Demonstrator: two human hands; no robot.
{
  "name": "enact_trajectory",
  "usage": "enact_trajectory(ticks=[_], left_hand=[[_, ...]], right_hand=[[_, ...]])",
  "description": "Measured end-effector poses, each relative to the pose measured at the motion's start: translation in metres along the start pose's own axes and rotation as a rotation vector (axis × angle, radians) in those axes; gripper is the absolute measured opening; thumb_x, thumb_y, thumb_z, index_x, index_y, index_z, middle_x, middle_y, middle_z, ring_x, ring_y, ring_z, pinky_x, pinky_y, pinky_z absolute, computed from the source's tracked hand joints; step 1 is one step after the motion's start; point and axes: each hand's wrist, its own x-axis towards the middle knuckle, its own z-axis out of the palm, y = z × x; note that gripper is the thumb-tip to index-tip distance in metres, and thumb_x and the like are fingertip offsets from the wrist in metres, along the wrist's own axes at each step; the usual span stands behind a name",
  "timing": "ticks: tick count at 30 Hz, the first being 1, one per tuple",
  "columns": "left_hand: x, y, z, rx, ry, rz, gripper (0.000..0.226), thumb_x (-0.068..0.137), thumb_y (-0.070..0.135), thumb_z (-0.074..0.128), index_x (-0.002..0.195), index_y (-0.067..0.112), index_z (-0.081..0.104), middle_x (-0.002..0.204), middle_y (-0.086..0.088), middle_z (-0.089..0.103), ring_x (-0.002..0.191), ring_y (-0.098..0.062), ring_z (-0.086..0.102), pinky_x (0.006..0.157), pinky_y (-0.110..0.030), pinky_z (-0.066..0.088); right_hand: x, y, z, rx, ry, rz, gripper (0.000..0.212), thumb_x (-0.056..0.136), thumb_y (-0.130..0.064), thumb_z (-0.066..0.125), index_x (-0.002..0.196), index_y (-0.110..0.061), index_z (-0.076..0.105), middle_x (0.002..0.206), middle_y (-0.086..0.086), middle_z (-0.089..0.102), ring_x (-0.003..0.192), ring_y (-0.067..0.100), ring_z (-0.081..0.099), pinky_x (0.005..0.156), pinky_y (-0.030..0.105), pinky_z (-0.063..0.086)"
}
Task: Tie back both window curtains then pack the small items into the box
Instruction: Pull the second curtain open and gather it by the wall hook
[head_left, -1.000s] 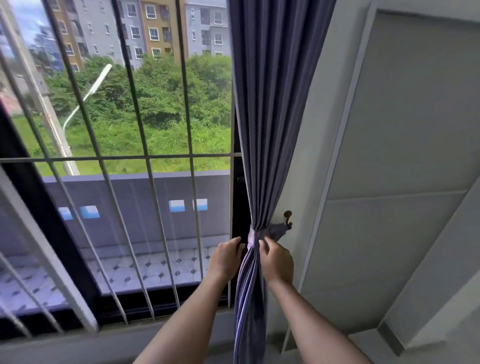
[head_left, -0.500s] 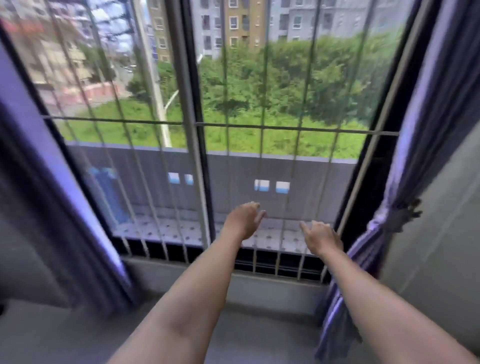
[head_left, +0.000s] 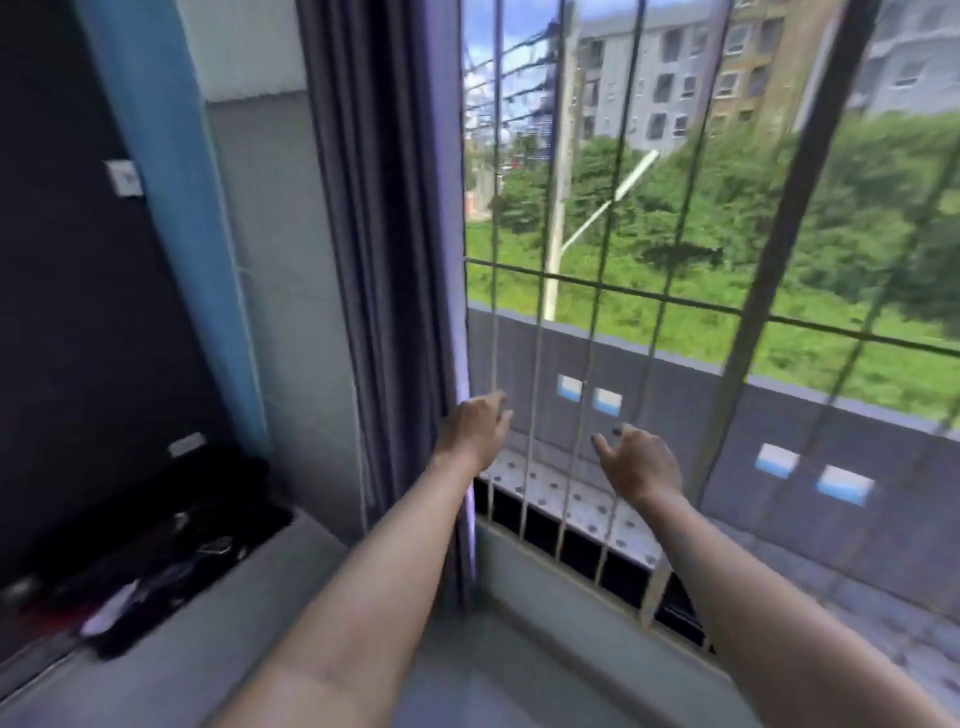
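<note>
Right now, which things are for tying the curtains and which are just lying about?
For the job:
- left curtain, hanging loose, not tied
- left hand, next to the curtain's edge, holding nothing
- right hand, holding nothing

Just there:
- window bars
- dark jumble of things on the left, too blurred to name

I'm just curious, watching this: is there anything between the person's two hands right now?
In the head view, nothing is held between the left hand and the right hand. Behind the gap stand only two white bars of the window grille, which neither hand grips.
</note>
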Motion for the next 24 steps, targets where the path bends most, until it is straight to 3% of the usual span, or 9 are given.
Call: enact_trajectory(ticks=[8,12,16,19,24], left_hand=[[0.089,-0.161,-0.058,0.047,0.142,-0.143,0.04,0.095,0.029,0.046,0.133,0.016,0.049,0.121,-0.007,0.064,0.11,-0.029,0.059,0.086,-0.037,0.047],[0.151,-0.23,-0.087,0.128,0.137,-0.177,0.04,0.097,0.029,0.045,0.134,0.015,0.048,0.122,-0.009,0.064,0.11,-0.03,0.059,0.086,-0.036,0.047],[0.219,-0.28,-0.119,0.128,0.197,-0.156,0.034,0.095,0.024,0.047,0.126,0.009,0.054,0.117,-0.016,0.065,0.104,-0.034,0.061,0.084,-0.041,0.05],[0.257,-0.31,-0.134,0.037,0.238,-0.125,0.036,0.095,0.024,0.048,0.127,0.008,0.053,0.119,-0.016,0.064,0.105,-0.033,0.062,0.087,-0.042,0.051],[0.318,-0.358,-0.13,-0.01,0.232,-0.09,0.044,0.098,0.027,0.045,0.138,0.009,0.045,0.131,-0.014,0.056,0.114,-0.029,0.057,0.096,-0.039,0.046]], right_hand=[[0.098,-0.18,0.077,0.175,0.055,-0.253,0.059,0.09,-0.054,0.054,0.133,-0.015,0.05,0.121,0.015,0.064,0.113,0.034,0.058,0.081,0.041,0.049],[0.157,-0.27,0.107,0.238,0.085,-0.313,0.052,0.09,-0.055,0.052,0.121,-0.014,0.053,0.113,0.014,0.065,0.106,0.035,0.058,0.07,0.038,0.042],[0.209,-0.354,0.12,0.351,0.158,-0.379,0.055,0.09,-0.052,0.053,0.131,-0.015,0.05,0.12,0.01,0.063,0.113,0.033,0.055,0.083,0.038,0.046],[0.237,-0.4,0.124,0.37,0.235,-0.414,0.055,0.092,-0.052,0.051,0.13,-0.012,0.048,0.113,0.01,0.064,0.108,0.033,0.056,0.079,0.039,0.047],[0.278,-0.431,0.134,0.286,0.321,-0.412,0.055,0.093,-0.048,0.052,0.136,-0.014,0.044,0.123,0.009,0.06,0.113,0.031,0.054,0.078,0.039,0.05]])
